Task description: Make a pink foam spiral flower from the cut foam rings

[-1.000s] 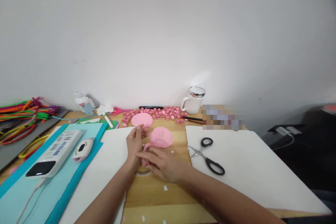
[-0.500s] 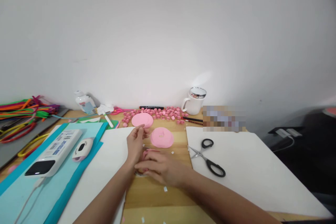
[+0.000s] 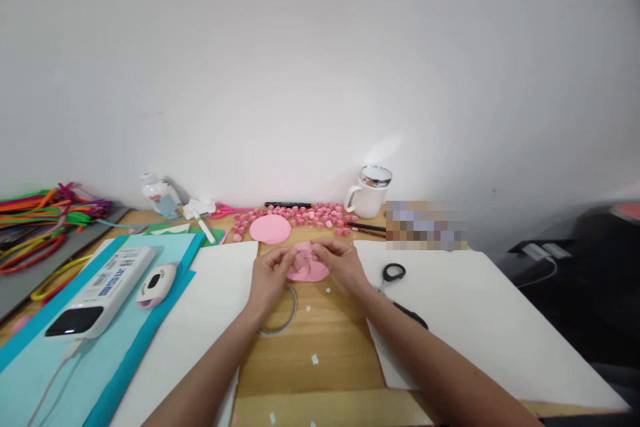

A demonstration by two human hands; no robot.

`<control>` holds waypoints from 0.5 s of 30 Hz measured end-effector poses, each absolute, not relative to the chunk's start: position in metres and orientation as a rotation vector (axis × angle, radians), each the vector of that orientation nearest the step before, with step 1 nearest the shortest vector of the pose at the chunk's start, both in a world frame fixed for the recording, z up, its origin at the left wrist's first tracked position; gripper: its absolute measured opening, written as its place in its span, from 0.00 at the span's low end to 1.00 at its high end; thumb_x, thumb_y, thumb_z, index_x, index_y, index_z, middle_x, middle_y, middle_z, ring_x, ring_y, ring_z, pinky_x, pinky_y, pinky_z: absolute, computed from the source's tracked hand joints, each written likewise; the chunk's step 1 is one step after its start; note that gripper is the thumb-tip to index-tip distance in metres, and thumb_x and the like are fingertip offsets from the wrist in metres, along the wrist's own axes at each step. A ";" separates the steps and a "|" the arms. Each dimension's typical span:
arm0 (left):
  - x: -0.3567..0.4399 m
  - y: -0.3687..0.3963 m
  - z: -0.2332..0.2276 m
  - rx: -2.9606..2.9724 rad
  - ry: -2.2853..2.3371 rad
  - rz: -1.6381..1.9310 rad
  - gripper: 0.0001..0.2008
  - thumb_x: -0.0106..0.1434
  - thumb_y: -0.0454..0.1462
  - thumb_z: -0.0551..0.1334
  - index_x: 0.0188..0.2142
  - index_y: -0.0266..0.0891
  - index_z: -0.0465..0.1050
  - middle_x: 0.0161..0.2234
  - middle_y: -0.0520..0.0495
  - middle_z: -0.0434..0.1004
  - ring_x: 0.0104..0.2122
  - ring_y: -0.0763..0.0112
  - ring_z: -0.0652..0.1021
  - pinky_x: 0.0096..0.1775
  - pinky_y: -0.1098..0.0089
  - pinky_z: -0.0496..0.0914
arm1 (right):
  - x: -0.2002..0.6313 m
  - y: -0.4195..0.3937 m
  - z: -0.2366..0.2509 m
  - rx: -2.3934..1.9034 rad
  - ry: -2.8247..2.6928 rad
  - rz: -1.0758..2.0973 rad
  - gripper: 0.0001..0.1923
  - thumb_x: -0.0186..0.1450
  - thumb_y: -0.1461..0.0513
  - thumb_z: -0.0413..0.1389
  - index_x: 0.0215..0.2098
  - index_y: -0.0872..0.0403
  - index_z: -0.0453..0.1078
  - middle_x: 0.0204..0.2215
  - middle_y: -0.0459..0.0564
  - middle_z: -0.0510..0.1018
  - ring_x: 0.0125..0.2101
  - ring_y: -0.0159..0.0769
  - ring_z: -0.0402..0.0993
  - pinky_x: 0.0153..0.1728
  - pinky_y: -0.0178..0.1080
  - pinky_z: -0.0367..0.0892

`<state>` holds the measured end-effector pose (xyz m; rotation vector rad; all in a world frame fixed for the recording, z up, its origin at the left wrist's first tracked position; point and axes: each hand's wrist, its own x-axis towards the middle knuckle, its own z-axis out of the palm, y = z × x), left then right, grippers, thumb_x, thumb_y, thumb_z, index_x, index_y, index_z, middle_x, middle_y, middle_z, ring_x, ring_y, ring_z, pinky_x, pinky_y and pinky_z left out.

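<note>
Both my hands meet over a pink paper disc [image 3: 309,275] in the middle of the wooden table. My left hand [image 3: 270,273] is closed in a pinch at its left edge, and my right hand [image 3: 343,265] pinches at the upper right. Between the fingertips is a pink paper piece that looks curled; the fingers partly hide it. Just below my left hand a grey tape roll [image 3: 293,317] lies flat. Further back rests a stack of pink paper circles [image 3: 271,229].
Black-handled scissors [image 3: 394,272] lie on white board [image 3: 475,333], partly behind my right forearm. Behind are small pink curls [image 3: 320,215], a white mug [image 3: 370,197] and a bottle [image 3: 161,195]. A power bank [image 3: 103,290] sits on blue folders at left.
My right hand has moved from the tape roll up and right to the pink disc. My left hand has shifted slightly right to meet it, and the tape roll is uncovered.
</note>
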<state>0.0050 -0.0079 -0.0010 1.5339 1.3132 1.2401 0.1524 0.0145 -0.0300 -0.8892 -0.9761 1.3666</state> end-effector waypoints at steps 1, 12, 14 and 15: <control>0.004 -0.007 -0.001 1.531 1.321 1.252 0.14 0.55 0.43 0.58 0.21 0.35 0.72 0.19 0.50 0.73 0.22 0.72 0.72 0.28 0.74 0.66 | 0.152 0.015 -0.031 -0.867 -0.964 1.394 0.11 0.48 0.57 0.62 0.29 0.54 0.75 0.20 0.44 0.76 0.23 0.30 0.70 0.33 0.37 0.67; 0.004 -0.007 -0.002 1.510 1.310 1.216 0.15 0.54 0.43 0.59 0.19 0.34 0.72 0.19 0.50 0.74 0.21 0.73 0.72 0.27 0.75 0.66 | 0.153 0.016 -0.031 -0.870 -0.884 1.408 0.13 0.44 0.59 0.65 0.27 0.55 0.74 0.25 0.47 0.78 0.24 0.30 0.72 0.33 0.37 0.69; 0.004 -0.007 -0.003 1.523 1.298 1.198 0.15 0.55 0.43 0.58 0.19 0.34 0.72 0.19 0.50 0.74 0.22 0.72 0.72 0.27 0.75 0.66 | 0.153 0.016 -0.031 -0.875 -0.894 1.413 0.13 0.43 0.59 0.65 0.26 0.56 0.74 0.22 0.46 0.77 0.23 0.30 0.72 0.32 0.37 0.69; 0.004 -0.008 -0.003 1.528 1.288 1.194 0.15 0.55 0.43 0.58 0.19 0.34 0.72 0.19 0.49 0.74 0.22 0.72 0.73 0.28 0.75 0.67 | 0.153 0.016 -0.031 -0.873 -0.898 1.412 0.13 0.43 0.59 0.65 0.26 0.56 0.74 0.21 0.46 0.77 0.23 0.30 0.71 0.31 0.38 0.69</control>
